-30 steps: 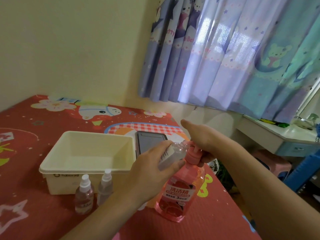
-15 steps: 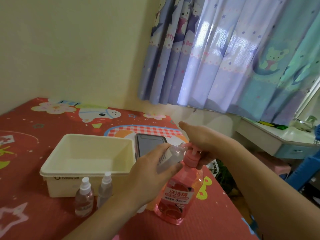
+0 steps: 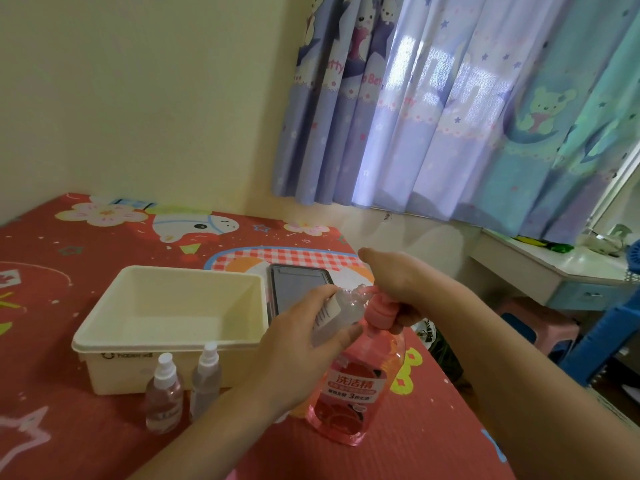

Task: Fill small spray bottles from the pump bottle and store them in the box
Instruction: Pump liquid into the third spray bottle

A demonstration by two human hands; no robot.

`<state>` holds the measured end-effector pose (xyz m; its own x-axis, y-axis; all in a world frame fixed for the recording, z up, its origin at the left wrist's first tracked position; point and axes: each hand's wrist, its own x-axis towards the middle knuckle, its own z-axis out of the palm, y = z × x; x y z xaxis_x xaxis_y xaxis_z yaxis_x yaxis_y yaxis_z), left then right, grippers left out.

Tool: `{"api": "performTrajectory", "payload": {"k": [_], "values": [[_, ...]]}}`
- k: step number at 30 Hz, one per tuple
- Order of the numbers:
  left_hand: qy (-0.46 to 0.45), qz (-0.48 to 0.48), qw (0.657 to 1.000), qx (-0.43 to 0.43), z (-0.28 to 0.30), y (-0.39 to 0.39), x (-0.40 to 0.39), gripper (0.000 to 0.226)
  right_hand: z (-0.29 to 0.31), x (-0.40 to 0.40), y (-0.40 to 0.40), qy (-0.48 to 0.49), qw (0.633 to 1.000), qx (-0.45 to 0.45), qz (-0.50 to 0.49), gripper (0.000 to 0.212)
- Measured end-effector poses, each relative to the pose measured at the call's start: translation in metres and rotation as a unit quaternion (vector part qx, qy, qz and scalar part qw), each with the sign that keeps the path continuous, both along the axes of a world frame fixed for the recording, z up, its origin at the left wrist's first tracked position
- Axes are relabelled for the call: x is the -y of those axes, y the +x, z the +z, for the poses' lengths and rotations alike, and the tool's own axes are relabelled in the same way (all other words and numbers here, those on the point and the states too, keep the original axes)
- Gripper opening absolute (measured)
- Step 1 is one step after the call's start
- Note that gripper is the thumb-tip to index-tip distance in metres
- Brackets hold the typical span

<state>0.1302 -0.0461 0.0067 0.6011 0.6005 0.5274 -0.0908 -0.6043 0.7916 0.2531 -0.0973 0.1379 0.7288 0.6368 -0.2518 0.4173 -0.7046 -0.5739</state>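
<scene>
A pink pump bottle (image 3: 353, 389) with a pink pump head stands on the red mat. My right hand (image 3: 398, 282) rests on top of the pump head, fingers wrapped around it. My left hand (image 3: 298, 344) holds a small clear bottle (image 3: 341, 311) without its cap, tilted with its mouth at the pump's nozzle. Two capped small spray bottles (image 3: 164, 393) (image 3: 205, 379) stand upright in front of the cream box (image 3: 166, 344), which shows nothing inside.
A dark phone (image 3: 294, 289) lies flat behind my hands, right of the box. The red patterned mat (image 3: 52, 427) ends at an edge on the right, beyond which are a pink stool (image 3: 540, 323) and a white desk (image 3: 540, 268).
The pump head has shifted slightly between the frames under my right hand. My left hand keeps the small bottle at the nozzle. The view has drifted a little.
</scene>
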Motion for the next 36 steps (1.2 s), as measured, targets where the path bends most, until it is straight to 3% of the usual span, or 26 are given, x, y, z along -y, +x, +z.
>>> {"api": "performTrajectory", "payload": {"k": [3, 5, 8, 11, 13, 16, 27, 32, 36], "values": [[0.004, 0.005, 1.0, -0.002, 0.002, 0.001, -0.001, 0.037, 0.0, 0.001, 0.009, -0.02, 1.0, 0.001, -0.008, 0.054], [0.001, 0.003, 1.0, -0.001, 0.003, 0.002, 0.0, 0.04, 0.004, 0.002, 0.009, -0.039, 0.999, 0.017, -0.012, 0.061], [-0.003, -0.002, 1.0, 0.0, 0.005, 0.002, 0.001, 0.04, 0.009, 0.002, 0.005, -0.039, 0.999, 0.03, 0.005, 0.054], [-0.006, 0.002, 1.0, 0.002, 0.002, 0.003, -0.001, 0.038, 0.003, 0.003, 0.008, -0.043, 0.998, 0.05, 0.018, 0.022], [-0.007, 0.001, 1.0, -0.004, 0.001, 0.002, 0.0, 0.037, -0.002, 0.0, 0.012, -0.029, 0.998, 0.048, 0.008, 0.016], [-0.004, 0.001, 1.0, -0.012, 0.002, 0.0, 0.0, 0.042, -0.003, -0.001, 0.009, -0.013, 0.995, 0.084, 0.046, 0.032], [0.003, -0.002, 1.0, -0.025, 0.011, -0.004, 0.002, 0.048, 0.018, 0.011, -0.001, -0.036, 0.999, 0.018, 0.015, 0.04], [0.004, 0.004, 0.999, -0.033, 0.009, -0.004, 0.002, 0.048, 0.02, 0.013, 0.005, -0.042, 0.999, -0.01, -0.008, 0.075], [-0.002, 0.01, 1.0, -0.026, 0.008, -0.004, 0.002, 0.045, 0.024, 0.021, 0.007, -0.015, 0.999, -0.036, 0.021, 0.086]]}}
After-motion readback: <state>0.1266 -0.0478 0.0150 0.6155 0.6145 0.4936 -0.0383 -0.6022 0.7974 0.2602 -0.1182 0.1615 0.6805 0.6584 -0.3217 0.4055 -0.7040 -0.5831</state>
